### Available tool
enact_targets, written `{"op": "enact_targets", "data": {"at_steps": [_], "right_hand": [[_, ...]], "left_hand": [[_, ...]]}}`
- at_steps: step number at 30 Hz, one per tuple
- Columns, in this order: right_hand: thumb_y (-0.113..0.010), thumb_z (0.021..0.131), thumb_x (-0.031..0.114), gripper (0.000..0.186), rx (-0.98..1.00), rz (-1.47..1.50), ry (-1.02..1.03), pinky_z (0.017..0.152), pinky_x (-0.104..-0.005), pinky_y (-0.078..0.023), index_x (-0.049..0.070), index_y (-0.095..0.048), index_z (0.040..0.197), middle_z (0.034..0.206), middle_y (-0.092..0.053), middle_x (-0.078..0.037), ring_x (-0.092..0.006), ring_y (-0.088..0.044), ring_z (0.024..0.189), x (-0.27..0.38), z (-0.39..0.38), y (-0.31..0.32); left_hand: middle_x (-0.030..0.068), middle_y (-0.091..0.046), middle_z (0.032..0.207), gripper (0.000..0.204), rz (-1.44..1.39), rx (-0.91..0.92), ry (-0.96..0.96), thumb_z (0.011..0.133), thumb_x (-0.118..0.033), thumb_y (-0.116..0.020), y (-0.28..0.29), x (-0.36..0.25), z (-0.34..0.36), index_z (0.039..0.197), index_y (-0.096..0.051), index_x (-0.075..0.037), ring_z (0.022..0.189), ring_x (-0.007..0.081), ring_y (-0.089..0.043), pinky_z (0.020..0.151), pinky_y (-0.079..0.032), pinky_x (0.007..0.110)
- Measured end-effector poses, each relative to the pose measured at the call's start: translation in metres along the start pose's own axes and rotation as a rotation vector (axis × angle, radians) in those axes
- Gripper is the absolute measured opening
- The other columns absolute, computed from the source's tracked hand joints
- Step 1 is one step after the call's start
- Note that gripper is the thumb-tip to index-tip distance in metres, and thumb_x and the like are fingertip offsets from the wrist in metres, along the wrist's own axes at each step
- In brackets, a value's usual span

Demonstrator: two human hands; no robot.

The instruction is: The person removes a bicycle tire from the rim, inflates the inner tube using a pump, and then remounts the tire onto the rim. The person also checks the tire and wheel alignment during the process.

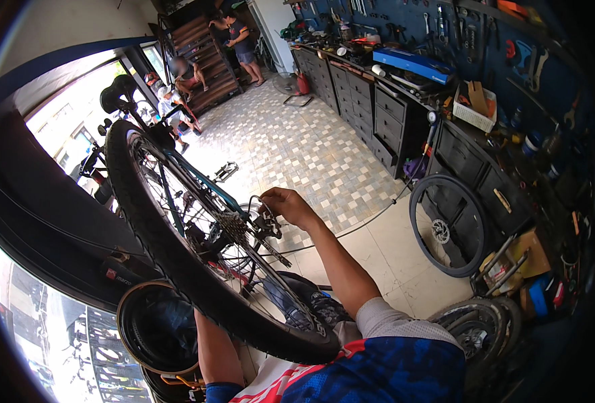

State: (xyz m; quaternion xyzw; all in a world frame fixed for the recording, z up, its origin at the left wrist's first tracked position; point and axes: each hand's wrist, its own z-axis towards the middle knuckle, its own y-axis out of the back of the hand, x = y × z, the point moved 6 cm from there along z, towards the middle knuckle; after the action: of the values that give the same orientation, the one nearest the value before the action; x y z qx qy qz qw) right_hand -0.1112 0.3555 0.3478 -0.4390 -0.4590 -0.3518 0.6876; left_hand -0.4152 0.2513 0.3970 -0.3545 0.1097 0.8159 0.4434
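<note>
A bicycle with a teal frame (222, 193) is held up in front of me, its rear wheel's black tyre (151, 225) cutting diagonally across the view. My right hand (288, 206) reaches in from the right, thumb and fingers pinched on a thin curved cable (256, 199) beside the rear derailleur (269, 225). Just left of the derailleur sits the cassette (233, 227), among the spokes. A pedal (226, 172) sticks out farther off. My left forearm (215, 346) rises behind the tyre, which hides the left hand and its fingers.
Dark drawer cabinets (391, 111) line the right wall, under hung tools. A loose wheel (448, 225) leans there by a floor pump (432, 131), with more wheels (475, 329) lower down. Round black rims (153, 326) stand at left. Several people are beyond, near wooden steps (200, 57).
</note>
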Motion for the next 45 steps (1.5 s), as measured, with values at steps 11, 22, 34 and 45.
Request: {"op": "enact_targets", "data": {"at_steps": [11, 22, 34, 45], "right_hand": [[-0.080, 0.096, 0.022, 0.031, 0.072, -0.059, 0.054, 0.087, -0.0265, -0.053, 0.003, -0.075, 0.119, 0.101, -0.078, -0.003, -0.0108, -0.069, 0.093, 0.009, 0.001, -0.010], [-0.085, 0.090, 0.019, 0.030, 0.062, -0.005, -0.018, 0.086, -0.0288, -0.054, 0.002, -0.077, 0.113, 0.099, -0.079, -0.005, -0.0110, -0.070, 0.089, 0.014, 0.003, -0.022], [-0.086, 0.090, 0.030, 0.029, 0.072, -0.319, -0.005, 0.075, -0.0306, -0.052, 0.004, -0.081, 0.101, 0.084, -0.078, -0.005, -0.0107, -0.066, 0.077, 0.033, 0.003, -0.024], [-0.064, 0.100, 0.060, 0.058, 0.020, -0.589, -0.049, 0.066, -0.0337, -0.050, 0.006, -0.078, 0.085, 0.068, -0.071, -0.005, -0.0135, -0.063, 0.065, 0.027, 0.012, -0.026]], "left_hand": [[0.0021, -0.065, 0.084, 0.047, -0.153, 0.080, 0.298, 0.112, -0.043, -0.042, 0.002, 0.013, 0.003, 0.105, -0.067, -0.004, 0.069, 0.0123, -0.061, 0.064, -0.050, 0.029], [0.0071, -0.071, 0.090, 0.046, -0.216, 0.046, 0.368, 0.110, -0.041, -0.045, 0.004, 0.030, 0.008, 0.110, -0.068, -0.001, 0.074, 0.0156, -0.067, 0.065, -0.054, 0.031], [0.0064, -0.071, 0.101, 0.049, -0.310, 0.161, 0.478, 0.111, -0.046, -0.044, -0.005, 0.032, -0.003, 0.119, -0.066, -0.003, 0.081, 0.0154, -0.067, 0.069, -0.055, 0.031], [0.0067, -0.061, 0.098, 0.040, -0.116, 0.259, 0.422, 0.109, -0.039, -0.045, 0.020, 0.084, 0.017, 0.112, -0.061, -0.003, 0.081, 0.0179, -0.059, 0.070, -0.050, 0.033]]}}
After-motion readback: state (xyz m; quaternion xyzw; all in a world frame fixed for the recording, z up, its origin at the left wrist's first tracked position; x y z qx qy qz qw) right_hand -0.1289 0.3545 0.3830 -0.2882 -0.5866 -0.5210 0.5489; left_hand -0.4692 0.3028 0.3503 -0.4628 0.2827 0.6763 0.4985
